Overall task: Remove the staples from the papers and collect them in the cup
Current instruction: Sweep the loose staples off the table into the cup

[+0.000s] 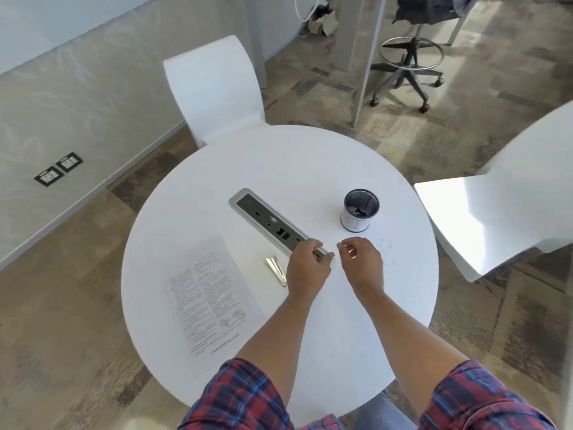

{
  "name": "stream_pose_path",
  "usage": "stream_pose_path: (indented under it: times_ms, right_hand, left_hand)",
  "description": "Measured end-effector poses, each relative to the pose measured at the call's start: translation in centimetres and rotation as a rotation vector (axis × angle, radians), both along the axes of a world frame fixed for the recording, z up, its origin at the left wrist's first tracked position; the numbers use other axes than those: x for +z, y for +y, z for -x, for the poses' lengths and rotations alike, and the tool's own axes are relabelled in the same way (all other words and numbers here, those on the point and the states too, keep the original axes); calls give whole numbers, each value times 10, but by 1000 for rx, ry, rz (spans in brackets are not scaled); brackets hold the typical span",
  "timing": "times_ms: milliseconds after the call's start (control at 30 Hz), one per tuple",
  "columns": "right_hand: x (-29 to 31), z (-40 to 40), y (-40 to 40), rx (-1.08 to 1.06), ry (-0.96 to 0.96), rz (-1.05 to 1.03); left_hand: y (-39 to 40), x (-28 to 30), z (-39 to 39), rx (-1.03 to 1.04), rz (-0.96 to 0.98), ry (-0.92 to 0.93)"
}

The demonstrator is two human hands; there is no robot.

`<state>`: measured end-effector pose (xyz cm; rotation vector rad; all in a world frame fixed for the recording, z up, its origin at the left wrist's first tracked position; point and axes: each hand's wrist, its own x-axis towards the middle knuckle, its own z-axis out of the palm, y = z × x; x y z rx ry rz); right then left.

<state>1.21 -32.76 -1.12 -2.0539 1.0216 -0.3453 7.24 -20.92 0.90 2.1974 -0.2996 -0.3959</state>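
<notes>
On the round white table (310, 156), the printed papers (210, 293) lay flat at about eight o'clock from the table's centre, and just to their right, at roughly six o'clock of the recessed power strip (273, 225), lay the metal staple remover (276, 270), untouched by either hand. The step in hand looked like gathering loose staples, and doing it well would call for a light fingertip pinch on one staple at a time, lifting straight up so nothing flicked away, then carrying it over the cup's rim before letting go. The left hand (307, 265) hovered over the near end of the power strip with its fingers curled inward and thumb drawn toward them; whether it held a staple could not be told, as anything there was hidden or too small. The right hand (361, 262), just beside it with a small gap between, had its thumb and forefinger drawn close as if pinching, the other fingers loosely bent, but no staple could be made out between the tips. A scatter of tiny dark staples (384, 245) lay on the table at three o'clock of the right hand. The dark mesh cup (360, 211) stood upright at twelve o'clock of that hand, near but apart.
</notes>
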Motion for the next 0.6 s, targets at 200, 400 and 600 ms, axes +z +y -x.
stream_pose_path:
  times_ms: [200, 400, 600]
  right_hand:
    - [9, -1, -53, -47, -63, 96]
    - [10, -6, -100, 14, 26, 140]
    - [10, -15, -123, 227, 69, 108]
  left_hand:
    - [-57, 4, -14, -121, -43, -15]
    - [-103, 6, -31, -187, -46, 11]
    - [-125, -2, -50, -221, -155, 18]
